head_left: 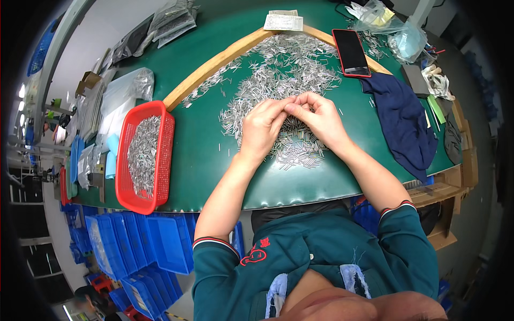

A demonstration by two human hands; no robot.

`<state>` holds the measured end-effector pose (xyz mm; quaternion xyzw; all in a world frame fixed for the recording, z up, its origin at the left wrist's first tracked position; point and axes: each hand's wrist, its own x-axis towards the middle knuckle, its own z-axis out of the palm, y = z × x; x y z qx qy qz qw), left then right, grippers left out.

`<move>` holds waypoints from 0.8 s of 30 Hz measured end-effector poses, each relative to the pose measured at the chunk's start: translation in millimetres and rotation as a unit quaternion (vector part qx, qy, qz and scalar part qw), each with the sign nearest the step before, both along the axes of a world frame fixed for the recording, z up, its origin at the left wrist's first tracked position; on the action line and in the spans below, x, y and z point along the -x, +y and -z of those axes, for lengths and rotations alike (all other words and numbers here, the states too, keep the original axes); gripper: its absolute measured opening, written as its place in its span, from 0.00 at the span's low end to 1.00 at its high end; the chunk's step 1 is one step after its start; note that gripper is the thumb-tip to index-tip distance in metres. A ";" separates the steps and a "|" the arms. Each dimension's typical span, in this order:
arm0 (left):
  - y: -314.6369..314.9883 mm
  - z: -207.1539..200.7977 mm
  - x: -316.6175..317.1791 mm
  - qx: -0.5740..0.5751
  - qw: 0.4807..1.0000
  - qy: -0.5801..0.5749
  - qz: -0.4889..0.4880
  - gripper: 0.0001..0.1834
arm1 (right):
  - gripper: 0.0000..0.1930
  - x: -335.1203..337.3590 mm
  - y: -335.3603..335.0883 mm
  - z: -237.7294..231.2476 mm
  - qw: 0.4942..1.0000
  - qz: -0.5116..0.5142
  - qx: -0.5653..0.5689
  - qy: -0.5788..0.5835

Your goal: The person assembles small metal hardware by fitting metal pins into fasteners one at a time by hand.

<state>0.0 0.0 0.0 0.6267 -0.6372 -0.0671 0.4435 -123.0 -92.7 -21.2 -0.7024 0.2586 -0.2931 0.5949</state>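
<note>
Green mat [203, 155]: fingers [292, 104] pinch slender metal pins [278, 80].

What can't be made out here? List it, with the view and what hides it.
Head view:
- Whatever the left hand and right hand pinch: hidden by the touching fingertips.
- Single metal pins: too small to tell apart.
- Contents of the clear bags: blurred near the rim.

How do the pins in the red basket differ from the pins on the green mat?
The pins in the red basket lie heaped and walled in; the pins on the green mat are spread loose and thin, bounded only by a wooden frame. The basket's sit untouched at the left; both hands work over the mat's. Both are small silvery metal pins.
</note>
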 end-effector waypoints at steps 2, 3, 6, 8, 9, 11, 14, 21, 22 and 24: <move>-1.7 -2.4 -1.0 0.010 0.999 -0.040 0.019 0.15 | 0.14 -3.5 -2.4 7.8 0.987 0.001 -0.072 -0.144; -1.0 -0.3 2.9 0.008 0.999 -0.034 0.015 0.15 | 0.14 2.1 -3.1 -1.2 0.988 -0.003 -0.074 -0.138; 2.7 -2.6 3.9 -0.014 0.999 -0.023 0.025 0.16 | 0.09 11.8 -5.5 -27.1 0.930 -0.107 -0.351 -0.009; 1.7 -6.1 3.7 -0.027 0.998 -0.034 0.035 0.15 | 0.09 15.1 -9.1 -25.8 0.887 -0.131 -0.441 -0.038; 1.8 -6.9 3.5 -0.027 0.998 -0.034 0.035 0.15 | 0.09 15.5 -9.4 -25.5 0.832 -0.156 -0.528 -0.067; 1.7 -8.3 3.5 0.019 0.991 -0.129 0.007 0.12 | 0.10 16.3 -11.0 -22.9 0.803 -0.166 -0.568 -0.072; 2.3 -10.1 4.4 0.028 0.987 -0.157 -0.007 0.10 | 0.10 15.2 -12.8 -16.8 0.732 -0.204 -0.645 -0.087; 2.8 -10.6 5.6 0.040 0.978 -0.201 -0.031 0.12 | 0.10 14.9 -13.5 -12.9 0.681 -0.229 -0.686 -0.113; 3.2 -11.8 5.6 0.040 0.976 -0.210 -0.032 0.13 | 0.10 14.8 -13.5 -12.9 0.677 -0.232 -0.689 -0.114; 3.6 -12.4 5.5 0.041 0.974 -0.220 -0.034 0.14 | 0.10 14.6 -13.7 -11.9 0.681 -0.234 -0.685 -0.114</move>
